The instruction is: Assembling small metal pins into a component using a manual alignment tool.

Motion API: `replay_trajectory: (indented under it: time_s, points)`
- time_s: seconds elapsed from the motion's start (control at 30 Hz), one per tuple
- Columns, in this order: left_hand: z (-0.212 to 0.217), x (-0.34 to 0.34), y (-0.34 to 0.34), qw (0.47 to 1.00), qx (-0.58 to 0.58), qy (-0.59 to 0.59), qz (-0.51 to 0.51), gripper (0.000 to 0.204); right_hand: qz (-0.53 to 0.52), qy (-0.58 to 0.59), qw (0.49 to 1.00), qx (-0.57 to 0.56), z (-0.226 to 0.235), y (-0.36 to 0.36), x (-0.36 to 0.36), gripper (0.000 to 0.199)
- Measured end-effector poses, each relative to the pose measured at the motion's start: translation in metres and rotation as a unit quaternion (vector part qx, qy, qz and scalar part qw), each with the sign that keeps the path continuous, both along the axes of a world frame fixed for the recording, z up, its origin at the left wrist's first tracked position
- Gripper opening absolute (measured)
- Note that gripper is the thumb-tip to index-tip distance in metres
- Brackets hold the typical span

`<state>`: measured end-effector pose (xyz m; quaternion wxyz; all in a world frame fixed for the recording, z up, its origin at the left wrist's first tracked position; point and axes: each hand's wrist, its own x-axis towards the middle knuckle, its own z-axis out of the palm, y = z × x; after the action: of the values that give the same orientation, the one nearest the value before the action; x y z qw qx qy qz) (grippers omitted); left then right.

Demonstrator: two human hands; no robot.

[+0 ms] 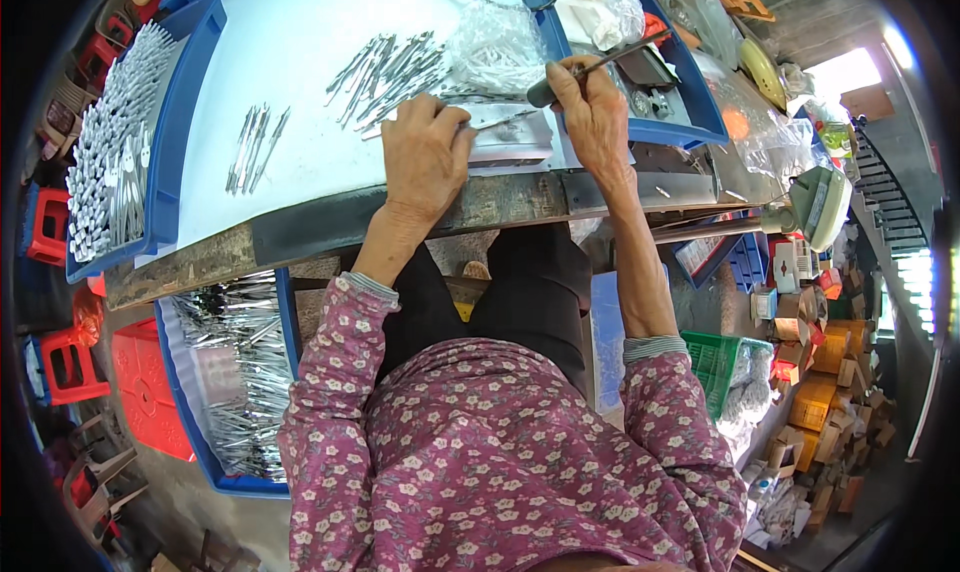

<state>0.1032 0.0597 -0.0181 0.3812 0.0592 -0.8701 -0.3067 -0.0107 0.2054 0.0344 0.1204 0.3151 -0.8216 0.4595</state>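
My left hand (425,157) is closed at the table's front edge, its fingers pinching a slim metal piece (508,120). That piece points right, above a metal block (512,144) at the edge. My right hand (598,127) is closed round a tool (628,50) with a long dark shaft and a blunt dark end; its exact kind I cannot tell. The blunt end is just above the slim piece's right side. Beyond my left hand lies a loose pile of slim metal pieces (390,77). A smaller group of them (257,150) is farther left.
A clear plastic bag of small parts (498,52) sits behind the block. Blue trays stand left (160,202) and right (690,132). Below the table edge are another blue tray (285,372) of metal pieces, a red stool (148,387) and a green crate (708,367). Boxes crowd the right floor.
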Motion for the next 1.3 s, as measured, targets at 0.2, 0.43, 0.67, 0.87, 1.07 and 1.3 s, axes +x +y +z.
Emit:
replay_trajectory:
  time_s: [0.2, 0.43, 0.67, 0.87, 1.07, 1.3]
  points:
    - [0.004, -0.007, 0.008, 0.997, -0.068, -0.022, -0.006, 0.009, -0.001, 0.059, 0.995, 0.086, 0.017, -0.003, -0.008, 0.024]
    - [0.004, 0.005, 0.003, 0.997, 0.014, 0.069, -0.014, 0.006, 0.014, 0.112, 0.985, 0.129, 0.007, -0.031, -0.045, 0.016]
    - [0.006, 0.046, -0.036, 0.993, 0.058, 0.081, 0.056, 0.008, 0.048, 0.171, 0.934, 0.309, -0.019, -0.055, -0.082, 0.015]
    - [-0.010, 0.076, -0.079, 0.985, 0.050, 0.020, 0.167, 0.005, 0.066, 0.139, 0.893, 0.423, -0.015, -0.062, -0.077, 0.016]
    - [-0.026, 0.083, -0.108, 0.959, -0.031, -0.042, 0.279, 0.006, 0.088, 0.147, 0.875, 0.453, -0.016, -0.063, -0.082, 0.014]
    - [-0.033, 0.080, -0.116, 0.939, -0.078, -0.139, 0.305, 0.007, 0.120, 0.147, 0.898, 0.398, -0.020, -0.060, -0.082, 0.010]
